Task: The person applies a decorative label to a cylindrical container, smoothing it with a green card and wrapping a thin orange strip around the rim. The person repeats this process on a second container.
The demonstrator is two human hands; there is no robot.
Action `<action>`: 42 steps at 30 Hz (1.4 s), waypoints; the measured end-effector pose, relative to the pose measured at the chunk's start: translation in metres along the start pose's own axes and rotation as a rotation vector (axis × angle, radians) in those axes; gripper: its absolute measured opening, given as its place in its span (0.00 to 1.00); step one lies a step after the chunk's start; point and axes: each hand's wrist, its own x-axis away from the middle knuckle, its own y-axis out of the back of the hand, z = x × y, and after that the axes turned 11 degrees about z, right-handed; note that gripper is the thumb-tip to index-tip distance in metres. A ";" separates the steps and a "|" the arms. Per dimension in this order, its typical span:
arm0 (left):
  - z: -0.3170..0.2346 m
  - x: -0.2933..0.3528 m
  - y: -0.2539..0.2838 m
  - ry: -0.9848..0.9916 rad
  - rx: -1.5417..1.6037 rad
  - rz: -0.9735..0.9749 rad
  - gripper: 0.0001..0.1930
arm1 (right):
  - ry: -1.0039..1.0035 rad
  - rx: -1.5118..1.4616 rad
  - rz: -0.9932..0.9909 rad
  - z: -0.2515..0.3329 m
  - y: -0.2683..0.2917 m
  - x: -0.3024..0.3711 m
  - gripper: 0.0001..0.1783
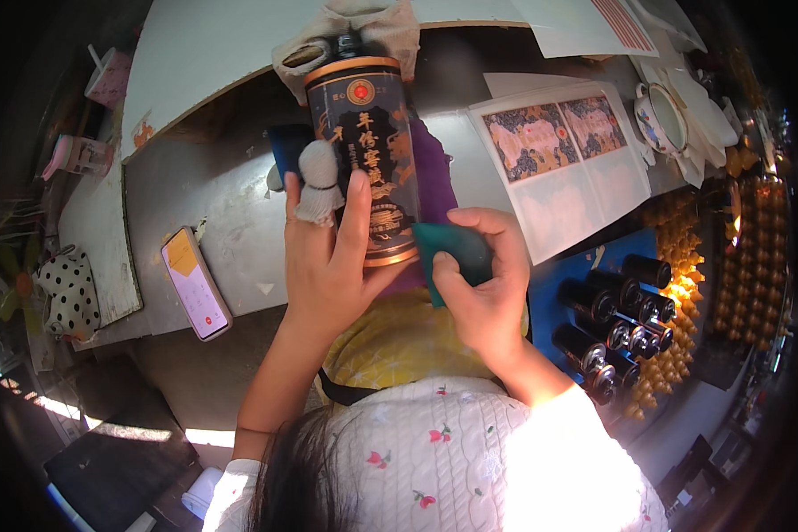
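A black bottle (361, 106) with gold bands and a gold-printed front lies tilted in front of me, its neck at the far end. My left hand (328, 270) grips its near part from below and the left side. One finger of that hand wears a white cloth finger cover (319, 177), tied with a dark band. My right hand (496, 297) pinches a flat green scraper (457, 253) between thumb and fingers. The scraper's edge meets the bottle's lower right side in view; I cannot tell whether it presses on it. A purple cloth (433, 168) lies beneath, and a whitish rag (395, 31) surrounds the neck.
Printed decal sheets (554, 142) lie on the table to the right, near an enamel mug (661, 120). Several black bottles (607, 324) stand on a blue board (550, 288) beside gold trays (745, 266). Left are a phone (195, 284), a pink cup (109, 80) and polka-dot fabric (71, 297).
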 end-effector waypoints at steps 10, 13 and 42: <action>0.007 0.012 -0.006 -0.023 0.071 0.007 0.60 | 0.033 0.020 -0.006 0.001 0.000 -0.005 0.21; 0.013 0.017 -0.005 0.020 0.104 0.122 0.60 | 0.031 0.016 -0.013 -0.001 0.000 -0.004 0.22; 0.005 -0.039 0.005 0.340 1.154 -0.042 0.54 | -0.412 -0.762 -0.049 -0.002 0.036 -0.014 0.10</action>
